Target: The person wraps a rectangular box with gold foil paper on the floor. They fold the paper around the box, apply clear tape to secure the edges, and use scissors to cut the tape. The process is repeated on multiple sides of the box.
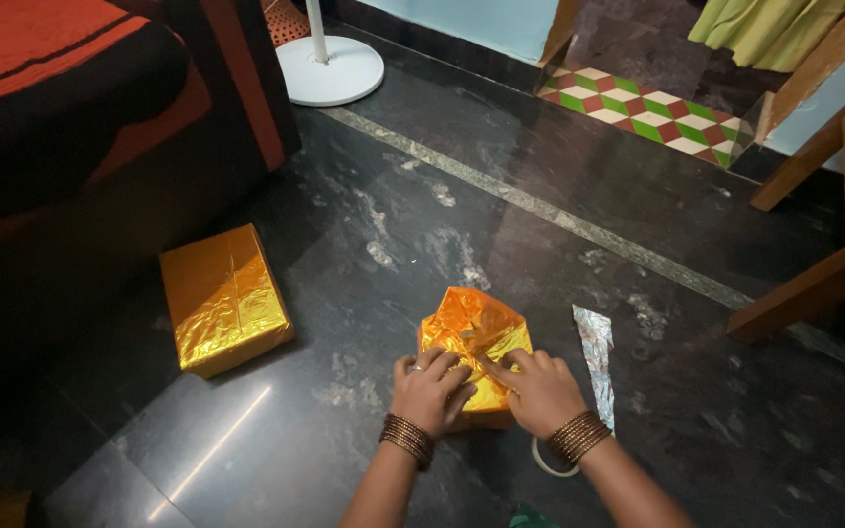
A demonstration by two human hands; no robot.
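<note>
Left hand (430, 391): lies on the near top of the half-wrapped gold foil parcel (476, 342), fingers (454, 370) slightly spread and pressing the foil flat; dark bangles ring the wrist.
Right hand (543, 391): rests just beside the left one on the same parcel, fingers (512, 370) close together, tips pushing down on a fold; whether they pinch the foil I cannot tell.
Parcel: on the dark stone floor (364, 235), directly under both sets of fingers, its pointed foil flap standing beyond the fingertips.
Foil strip (597, 357): silver side up, on the floor just to the right of the right fingers.
White ring (547, 463): partly hidden under the right wrist, nearer than the fingers.
Wrapped gold box (225, 298): finished, lying well to the left of the left fingers, next to the dark sofa (80, 137).
Fan base (330, 68): white, round, far beyond the fingers.
</note>
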